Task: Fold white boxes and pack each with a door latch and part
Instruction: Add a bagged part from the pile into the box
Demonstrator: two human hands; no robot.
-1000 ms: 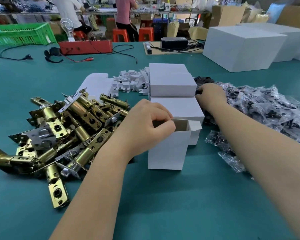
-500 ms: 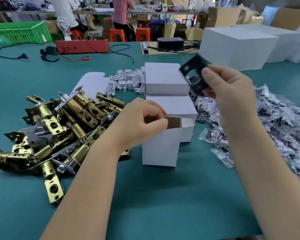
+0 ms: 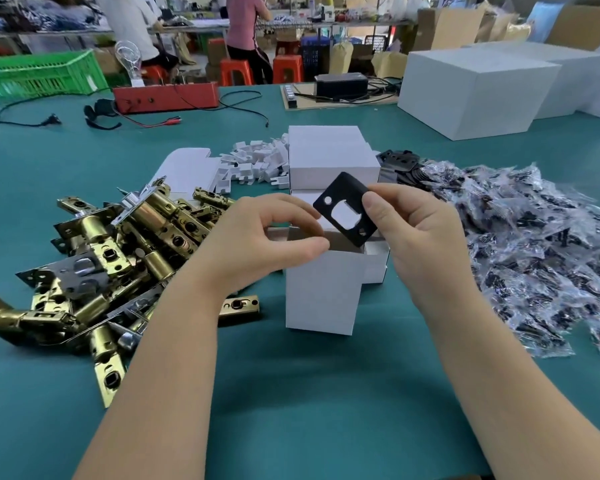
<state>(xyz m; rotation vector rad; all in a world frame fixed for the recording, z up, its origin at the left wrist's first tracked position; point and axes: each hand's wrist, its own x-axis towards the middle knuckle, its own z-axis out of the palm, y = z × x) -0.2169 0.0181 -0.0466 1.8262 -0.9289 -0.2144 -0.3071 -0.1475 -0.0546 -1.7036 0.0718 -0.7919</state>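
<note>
Head view. An open white box [image 3: 321, 289] stands upright on the green table [image 3: 291, 393], about mid-table, its top flaps raised.

Left hand [image 3: 257, 244]: fingers curled, thumb and forefinger pinching the box's near-left top flap at the opening.

Right hand [image 3: 416, 237]: thumb and fingers pinching a black strike plate [image 3: 347, 207] by its right edge. The plate is tilted and held just above the box opening, apart from the rim. It has a large square cutout in the middle and small round holes near two corners.

Pile of brass door latches [image 3: 118, 258] lies left of the box, toward the table's left edge; one latch faceplate [image 3: 238, 304] lies flat just beside the box's lower left side.

Closed white boxes [image 3: 329, 157] are lined up directly behind the open one. Behind-left of them are flat box blanks [image 3: 184, 168] and a heap of small white plastic pieces [image 3: 257, 162].

Heap of clear bagged black parts [image 3: 534, 251] covers the right side of the table; loose black plates [image 3: 400, 159] lie at its far end.

Large white cartons [image 3: 475, 88] stand at the far right corner. Red device [image 3: 165, 97] with cables sits at the far edge, and a green crate [image 3: 39, 74] is at the far left.
</note>
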